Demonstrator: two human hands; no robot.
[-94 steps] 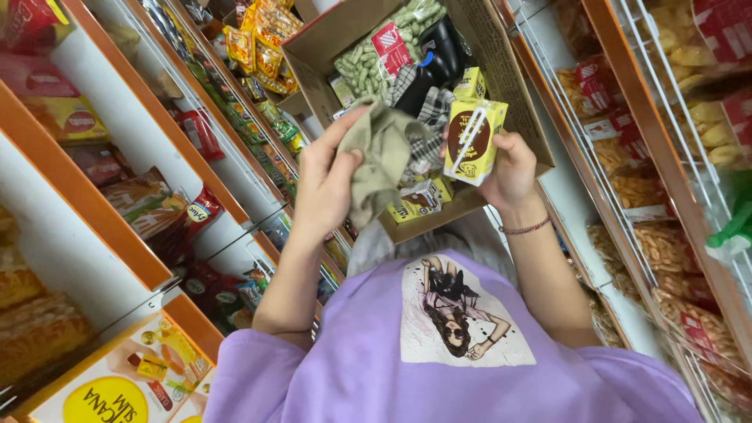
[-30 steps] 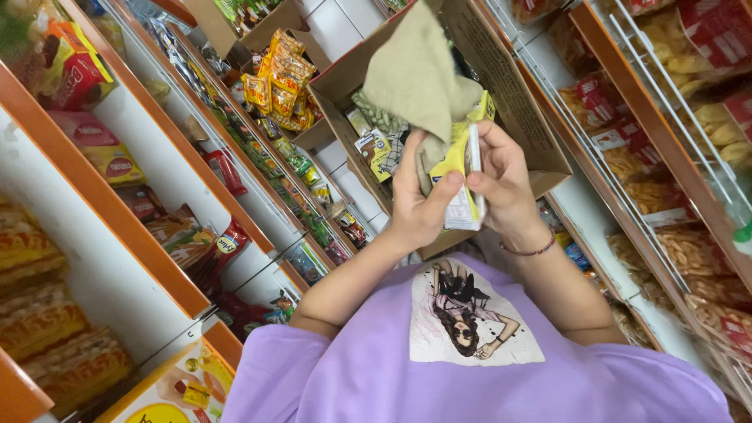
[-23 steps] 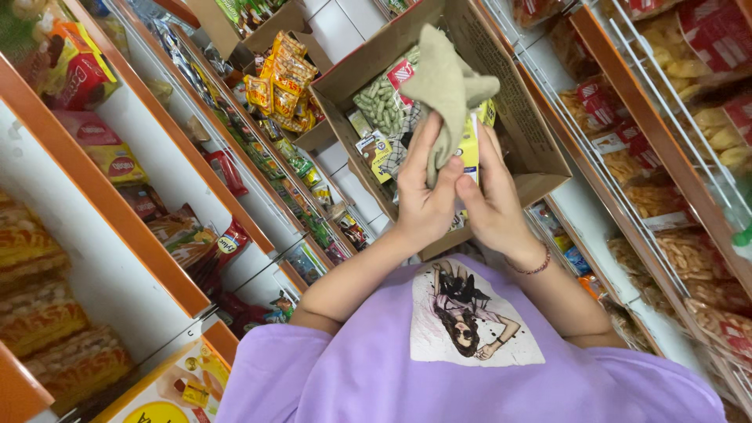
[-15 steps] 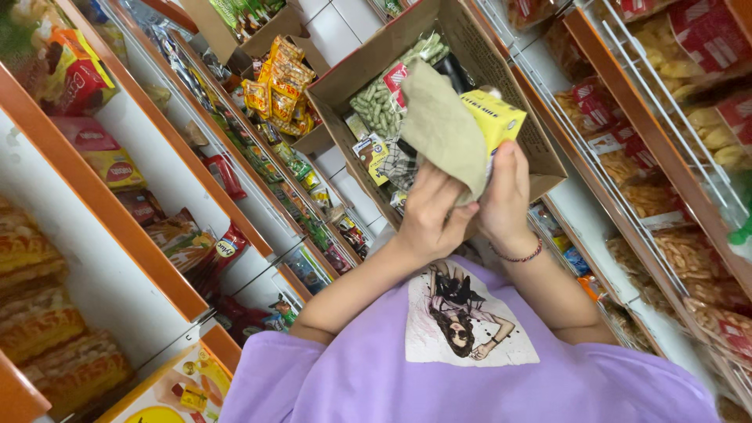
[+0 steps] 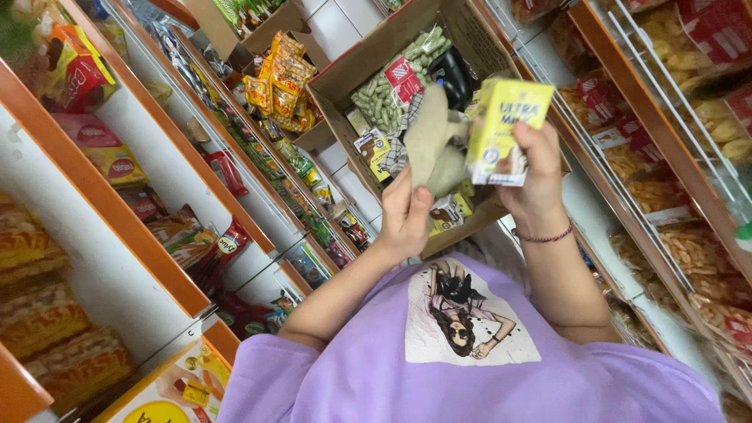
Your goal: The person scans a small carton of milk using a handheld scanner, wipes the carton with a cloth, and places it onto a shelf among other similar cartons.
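Narrow shop aisle: orange-edged white shelves (image 5: 117, 211) on 1 side, white wire racks (image 5: 666, 102) opposite, both stocked with snack packets.

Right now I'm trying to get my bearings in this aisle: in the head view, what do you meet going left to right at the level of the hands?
Orange-edged snack shelves → left hand → beige cloth → yellow carton → right hand → wire rack of snack bags.
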